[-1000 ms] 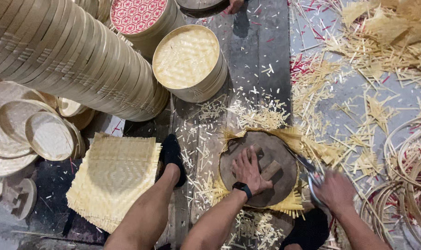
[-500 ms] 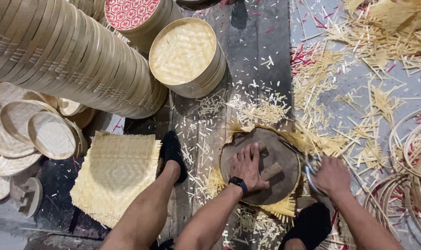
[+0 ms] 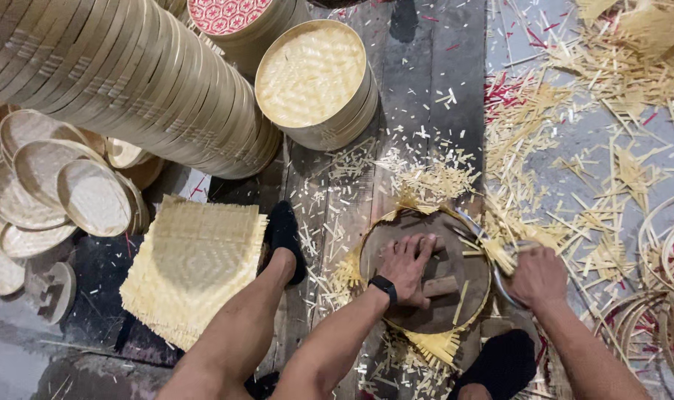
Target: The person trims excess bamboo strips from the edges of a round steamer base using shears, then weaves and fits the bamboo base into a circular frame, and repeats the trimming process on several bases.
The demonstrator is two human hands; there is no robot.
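My left hand (image 3: 407, 267) lay flat, fingers spread, on a round dark wooden form (image 3: 426, 270) on the plank floor (image 3: 426, 89), pressing it down rather than gripping it; a black wristband (image 3: 383, 287) sat at the wrist. A small wooden block (image 3: 442, 286) rested on the form just beside my fingers. Under the form lay a woven bamboo mat (image 3: 433, 344), its frayed ends sticking out past the rim at the near and left sides. My right hand (image 3: 537, 275) was closed around the handle of a curved blade (image 3: 479, 231) (the handle itself hidden in my fist), and the blade ran along the form's right edge, touching the mat's strands there. Bamboo offcuts (image 3: 433, 178) littered the boards beyond the form. My left foot in a black sock (image 3: 283, 231) stood beside a stack of square woven mats (image 3: 192, 263). Farther off stood a stack of round bamboo steamer trays (image 3: 318, 78), and a long leaning row of bamboo hoops (image 3: 122, 81) filled the upper left.
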